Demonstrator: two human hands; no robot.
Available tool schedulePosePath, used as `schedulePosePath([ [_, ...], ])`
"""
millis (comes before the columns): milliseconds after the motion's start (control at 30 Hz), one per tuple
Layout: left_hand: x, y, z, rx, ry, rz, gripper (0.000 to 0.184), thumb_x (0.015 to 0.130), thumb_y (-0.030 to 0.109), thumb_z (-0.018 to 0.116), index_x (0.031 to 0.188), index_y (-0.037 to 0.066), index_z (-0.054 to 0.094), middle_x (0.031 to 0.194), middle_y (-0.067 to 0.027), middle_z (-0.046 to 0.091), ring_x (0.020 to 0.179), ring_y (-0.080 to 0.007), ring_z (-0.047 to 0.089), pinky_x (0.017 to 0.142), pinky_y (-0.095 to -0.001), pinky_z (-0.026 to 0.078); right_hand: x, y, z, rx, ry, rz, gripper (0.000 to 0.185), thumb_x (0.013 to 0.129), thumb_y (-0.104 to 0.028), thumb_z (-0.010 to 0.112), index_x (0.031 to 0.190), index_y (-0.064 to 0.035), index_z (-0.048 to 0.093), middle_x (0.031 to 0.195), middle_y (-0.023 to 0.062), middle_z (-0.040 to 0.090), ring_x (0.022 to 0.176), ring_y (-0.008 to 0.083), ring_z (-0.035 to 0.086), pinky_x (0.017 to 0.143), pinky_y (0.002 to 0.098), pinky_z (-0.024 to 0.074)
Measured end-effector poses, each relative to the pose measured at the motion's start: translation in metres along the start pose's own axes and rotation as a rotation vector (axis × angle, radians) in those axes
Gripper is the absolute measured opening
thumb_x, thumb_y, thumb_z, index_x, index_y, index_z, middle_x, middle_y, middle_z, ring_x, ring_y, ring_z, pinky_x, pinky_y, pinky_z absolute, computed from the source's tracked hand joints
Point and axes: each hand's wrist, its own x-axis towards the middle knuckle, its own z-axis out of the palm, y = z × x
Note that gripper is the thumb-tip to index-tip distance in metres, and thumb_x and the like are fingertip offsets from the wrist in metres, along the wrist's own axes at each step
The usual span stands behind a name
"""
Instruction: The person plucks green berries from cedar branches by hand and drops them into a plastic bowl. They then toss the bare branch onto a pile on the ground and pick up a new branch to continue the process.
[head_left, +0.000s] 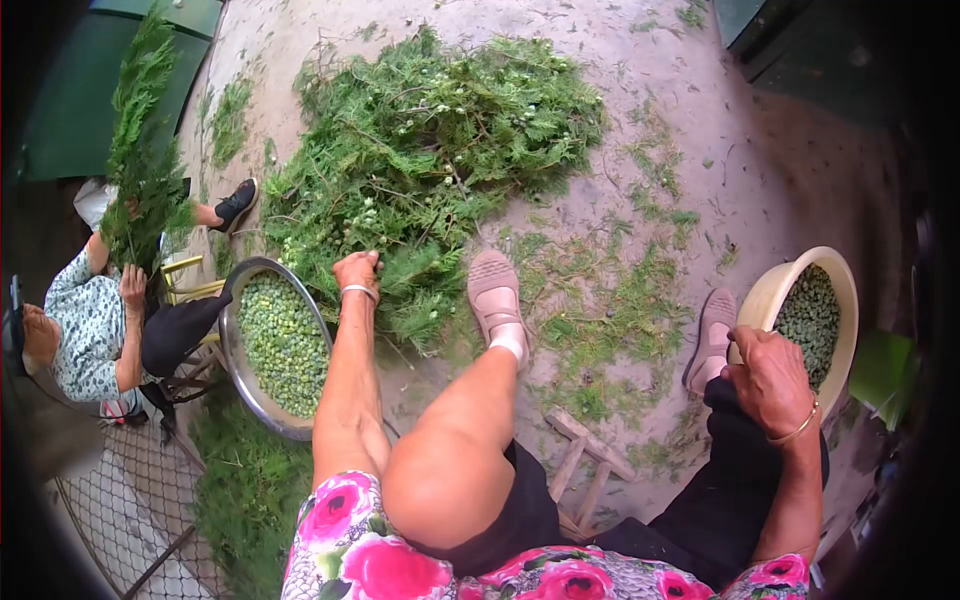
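We log a feathery branch heap [450, 140]; at its near edge our left hand [357, 274] curls. Right of the heap, our half-curled right hand [775, 380] adjoins a smooth cream basin [777, 291] of beady pieces [812, 322]. Holds: we cannot tell.

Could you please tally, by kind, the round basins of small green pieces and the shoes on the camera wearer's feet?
Shiny silver metal basin: 1
Cream-coloured smooth basin: 1
Pinkish-beige strapped shoes: 2
Total: 4
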Motion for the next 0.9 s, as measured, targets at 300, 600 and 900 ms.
schedulePosePath([
  [300,-0.157,0.109,0.029,-0.014,-0.433,0.474,0.005,0.082,0.006,0.063,0.080,0.002,0.065,0.065,0.0006,0.059,0.048,-0.0041,0.044,0.039,-0.0206,0.034,-0.002,-0.008,-0.002,0.124,0.174,-0.094,0.022,0.073,-0.008,0.066,0.090,0.0016,0.056,0.074,0.0221,0.059,0.072,0.0411,0.059,0.064,0.0465,0.0460],
  [600,-0.348,0.205,0.088,-0.119,-1.150,0.365,0.009,0.086,0.007,0.059,0.085,0.000,0.064,0.070,-0.0038,0.061,0.053,-0.0089,0.052,0.046,-0.0237,0.044,-0.003,-0.011,-0.032,1.390,0.452,-0.207,0.017,0.085,-0.005,0.062,0.100,0.0023,0.068,0.087,0.0054,0.070,0.080,0.0091,0.063,0.072,0.0234,0.0512],
  [900,-0.441,0.157,0.146,0.194,-0.874,0.979,0.012,0.086,0.003,0.057,0.087,-0.004,0.067,0.063,-0.0014,0.061,0.049,-0.0057,0.053,0.041,-0.0200,0.042,-0.008,0.000,-0.020,1.733,0.651,-0.154,0.012,0.085,-0.002,0.060,0.093,0.0046,0.066,0.086,0.0073,0.069,0.077,0.0106,0.062,0.070,0.0258,0.0508],
])
